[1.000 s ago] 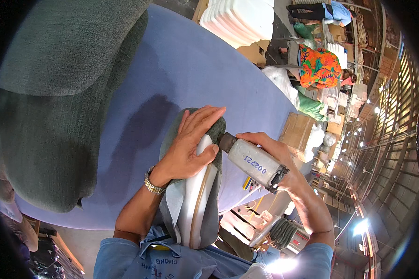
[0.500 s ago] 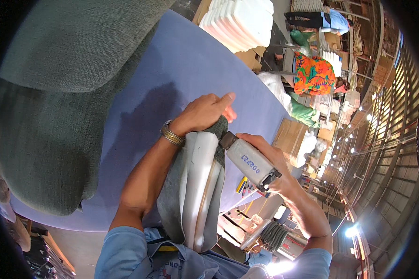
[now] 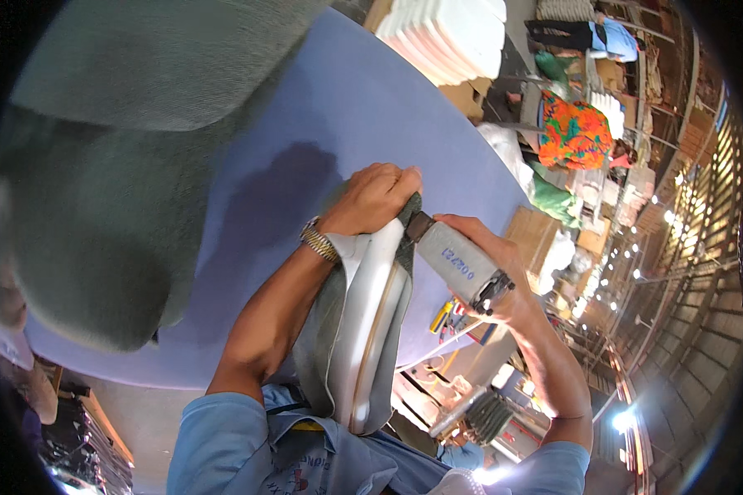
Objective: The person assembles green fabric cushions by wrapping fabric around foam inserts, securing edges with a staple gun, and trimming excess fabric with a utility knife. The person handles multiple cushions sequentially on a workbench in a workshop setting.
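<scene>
An upholstered piece with a white padded inside (image 3: 360, 338) stands on edge against my body, its dark grey-green fabric cover (image 3: 323, 326) hanging down both sides. My left hand (image 3: 377, 198), with a metal watch on the wrist, is closed on the cover at the piece's far end. My right hand (image 3: 508, 264) grips a grey staple gun (image 3: 456, 262), partly hidden behind its body. The gun's dark nose touches or nearly touches the fabric just beside my left fingers. The fingertips of my left hand are tucked out of sight.
Large grey-green cushions (image 3: 99, 231) fill the left of the blue-covered table (image 3: 281, 223). Yellow-handled tools (image 3: 442, 318) lie at its right edge. White stacked shells (image 3: 450, 37) and a cardboard box (image 3: 527, 239) stand beyond. A person in an orange flowered shirt (image 3: 576, 130) is farther off.
My left thumb and fingers, earlier stretched out past the fabric, are now curled down on it. The staple gun stays at the piece's far end. The whole view has shifted slightly.
</scene>
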